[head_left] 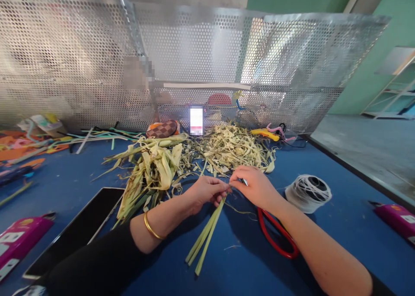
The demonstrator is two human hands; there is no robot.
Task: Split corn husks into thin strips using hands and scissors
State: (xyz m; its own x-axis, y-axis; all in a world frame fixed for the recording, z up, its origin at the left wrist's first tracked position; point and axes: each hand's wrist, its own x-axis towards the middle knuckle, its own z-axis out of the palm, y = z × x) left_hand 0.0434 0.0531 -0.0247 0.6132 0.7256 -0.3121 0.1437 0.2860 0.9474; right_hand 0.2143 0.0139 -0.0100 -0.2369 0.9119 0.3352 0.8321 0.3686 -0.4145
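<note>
Several pale green stalks slant down from my left hand, which is closed around their upper part. Fingertip to fingertip with it, my right hand is pinched at the top of the bundle. What lies in that pinch is too small to make out. A small shiny piece shows at the right hand's fingers. Red-handled scissors lie under my right forearm, their blades hidden. Near the hands a thin strand curls on the blue table.
Dried husks lie left of the hands, and a heap of shredded husk behind them. A spool of white string stands at right. A dark tablet-like slab and a magenta box are at left. A perforated metal screen closes the back.
</note>
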